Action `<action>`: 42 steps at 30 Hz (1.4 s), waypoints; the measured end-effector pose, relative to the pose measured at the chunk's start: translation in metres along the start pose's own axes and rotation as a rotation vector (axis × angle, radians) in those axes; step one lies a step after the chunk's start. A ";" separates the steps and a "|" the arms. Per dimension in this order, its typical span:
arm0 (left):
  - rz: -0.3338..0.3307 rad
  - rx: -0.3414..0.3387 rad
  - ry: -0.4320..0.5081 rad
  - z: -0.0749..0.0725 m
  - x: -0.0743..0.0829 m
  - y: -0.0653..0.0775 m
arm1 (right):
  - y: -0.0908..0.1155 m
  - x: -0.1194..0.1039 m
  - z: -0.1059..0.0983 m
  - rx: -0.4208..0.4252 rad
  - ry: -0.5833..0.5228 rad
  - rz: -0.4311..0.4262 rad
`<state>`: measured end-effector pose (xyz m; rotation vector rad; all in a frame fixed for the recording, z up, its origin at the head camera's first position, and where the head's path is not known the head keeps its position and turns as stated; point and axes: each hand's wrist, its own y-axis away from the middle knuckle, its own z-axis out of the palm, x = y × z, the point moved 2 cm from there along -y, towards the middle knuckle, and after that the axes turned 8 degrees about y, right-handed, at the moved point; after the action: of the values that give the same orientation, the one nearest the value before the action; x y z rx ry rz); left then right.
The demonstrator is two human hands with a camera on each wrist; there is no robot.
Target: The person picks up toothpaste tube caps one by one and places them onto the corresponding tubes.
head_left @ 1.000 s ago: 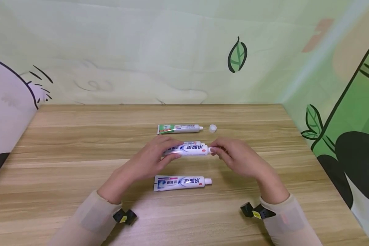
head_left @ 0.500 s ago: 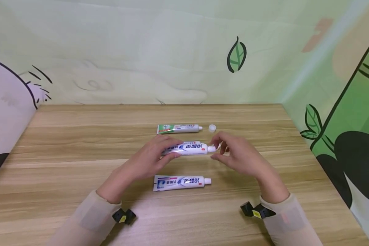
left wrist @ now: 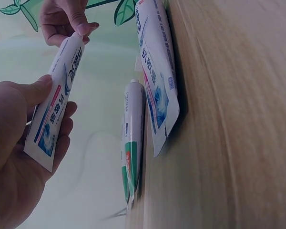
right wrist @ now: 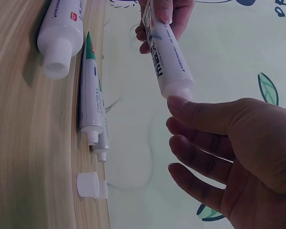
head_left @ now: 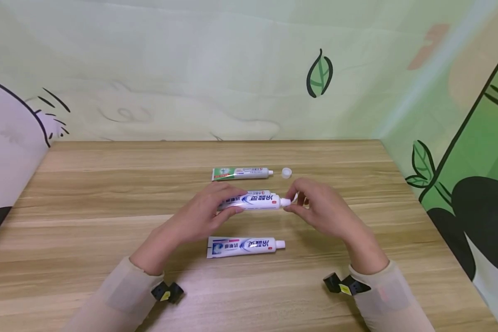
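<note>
My left hand point(head_left: 203, 210) grips a white and blue toothpaste tube point(head_left: 261, 201) by its body, thumb on the near side and fingers behind. The tube is lifted above the table, its cap pointing right. My right hand point(head_left: 319, 203) pinches the white cap point(head_left: 285, 202) between thumb and forefinger; in the right wrist view the thumb point(right wrist: 183, 107) covers most of that cap, and the other fingers are loosely bent. Nearer to me on the table lies a similar toothpaste tube point(head_left: 242, 246) with its cap on.
Farther back lies a green and white toothpaste tube point(head_left: 242, 174) with a bare nozzle, a loose white cap point(head_left: 287, 173) beside it. A second green and white tube point(right wrist: 90, 95) lies partly hidden behind the held one, with another loose cap point(right wrist: 87, 184) near its nozzle.
My right fingers were on the cap, then spread apart off it, and now close on it again. My left hand and the held tube stay in place.
</note>
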<state>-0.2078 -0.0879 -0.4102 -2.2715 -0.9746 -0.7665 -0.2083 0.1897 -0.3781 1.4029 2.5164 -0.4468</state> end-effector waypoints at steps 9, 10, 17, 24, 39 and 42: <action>-0.014 -0.005 -0.008 0.000 0.000 0.000 | 0.000 0.002 0.002 -0.005 0.016 -0.023; -0.017 -0.007 -0.009 0.000 0.000 -0.001 | 0.000 0.002 0.002 -0.006 0.019 -0.026; -0.033 -0.016 -0.012 0.001 -0.001 -0.001 | 0.000 0.002 0.004 -0.024 0.039 -0.042; -0.037 -0.014 -0.016 0.000 -0.001 0.000 | 0.000 0.001 0.003 -0.054 0.049 -0.036; -0.002 0.005 0.000 -0.001 -0.001 0.001 | -0.001 0.001 0.002 -0.027 -0.011 -0.003; 0.009 0.008 -0.005 0.000 0.000 0.000 | 0.000 0.001 0.002 -0.023 -0.006 0.000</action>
<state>-0.2078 -0.0883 -0.4099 -2.2705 -0.9669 -0.7521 -0.2092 0.1897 -0.3808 1.3914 2.5090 -0.4195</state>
